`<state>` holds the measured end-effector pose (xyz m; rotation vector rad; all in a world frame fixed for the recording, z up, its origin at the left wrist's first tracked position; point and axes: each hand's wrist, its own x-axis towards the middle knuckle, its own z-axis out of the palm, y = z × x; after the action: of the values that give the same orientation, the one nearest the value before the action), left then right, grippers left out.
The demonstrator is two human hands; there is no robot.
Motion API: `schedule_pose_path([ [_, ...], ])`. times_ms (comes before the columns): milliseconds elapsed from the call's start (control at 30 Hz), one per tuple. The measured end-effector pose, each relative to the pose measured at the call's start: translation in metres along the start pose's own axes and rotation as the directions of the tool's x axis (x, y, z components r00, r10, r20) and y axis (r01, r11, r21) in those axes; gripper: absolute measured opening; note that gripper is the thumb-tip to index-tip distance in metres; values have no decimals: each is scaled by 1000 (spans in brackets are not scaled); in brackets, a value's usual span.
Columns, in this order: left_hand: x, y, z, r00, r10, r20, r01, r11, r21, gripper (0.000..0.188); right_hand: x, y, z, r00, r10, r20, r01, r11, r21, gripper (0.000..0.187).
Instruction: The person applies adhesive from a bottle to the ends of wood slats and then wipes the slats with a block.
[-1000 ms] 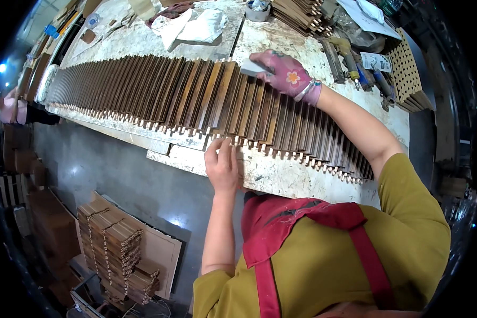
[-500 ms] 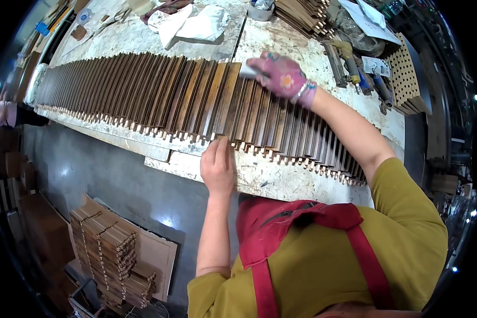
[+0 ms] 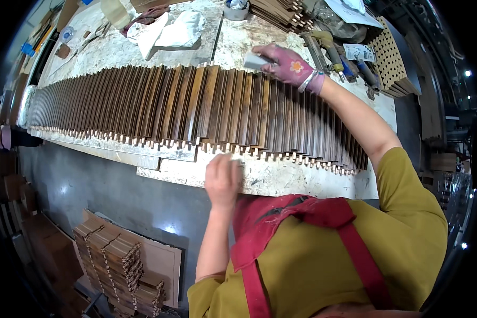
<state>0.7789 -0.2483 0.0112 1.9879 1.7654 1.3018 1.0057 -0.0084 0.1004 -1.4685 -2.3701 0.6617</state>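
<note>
A long row of dark brown wooden slats [image 3: 214, 106] lies overlapping across the workbench, with pale tenon-like ends along the near edge. My right hand [image 3: 291, 66], in a pink flowered glove, grips a pale grey-white block [image 3: 255, 61] at the far ends of the slats, right of the middle. Whether the block touches a slat is unclear. My bare left hand [image 3: 222, 177] is just in front of the slats' near ends, over the bench's front edge. Its fingers look bent but are smeared by motion, and nothing shows in them.
White cloths [image 3: 181, 29] lie at the back of the worn workbench [image 3: 273, 183]. Beyond my right hand are more stacked slats [image 3: 281, 15], air tools [image 3: 331, 53] and a perforated board [image 3: 392, 58]. A stack of wooden slats [image 3: 108, 254] stands on the floor at lower left.
My left hand has come off the slats' near ends, drawing back toward me. My right hand and the block have shifted slightly rightward along the slats' far ends. The view has shifted slightly.
</note>
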Motion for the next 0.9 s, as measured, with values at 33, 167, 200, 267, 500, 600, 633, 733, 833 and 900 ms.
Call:
schedule_pose_path([
  [33, -5, 7, 9, 998, 34, 54, -32, 999, -29, 26, -3, 13, 11, 996, -93, -15, 89, 983, -163, 39],
  [167, -5, 28, 20, 986, -56, 154, 66, 996, -59, 32, -41, -31, 20, 951, -181, 252, 260, 907, -331, 40],
  [200, -7, 29, 22, 986, -68, 153, 77, 995, -55, 33, -60, -39, 23, 915, -283, 286, 363, 887, -284, 41],
  [267, -9, 29, 22, 984, -99, 150, 106, 994, -40, 33, -77, -47, 16, 801, -530, 278, 589, 780, -210, 39],
  [500, -14, 30, 25, 987, -66, 146, 67, 998, 1, 37, -46, -31, 26, 974, -214, 74, 226, 930, -290, 30],
  [600, -16, 32, 25, 994, -44, 99, 40, 998, 42, 31, -85, -56, 41, 831, -545, 115, 555, 793, -252, 21],
  [633, -16, 31, 24, 994, -48, 97, 44, 998, 35, 31, -90, -55, 42, 750, -657, 82, 659, 730, -179, 21],
  [733, -21, 34, 23, 993, -43, 111, 43, 999, 8, 36, -61, -45, 18, 944, -292, 153, 306, 948, -83, 28],
  [833, -24, 34, 23, 991, -35, 126, 32, 999, 21, 38, -53, -42, 16, 975, -73, 208, 130, 953, -274, 32],
  [900, -22, 36, 26, 991, -36, 131, 35, 999, 8, 37, -71, -34, 30, 927, -352, 127, 375, 863, -338, 35],
])
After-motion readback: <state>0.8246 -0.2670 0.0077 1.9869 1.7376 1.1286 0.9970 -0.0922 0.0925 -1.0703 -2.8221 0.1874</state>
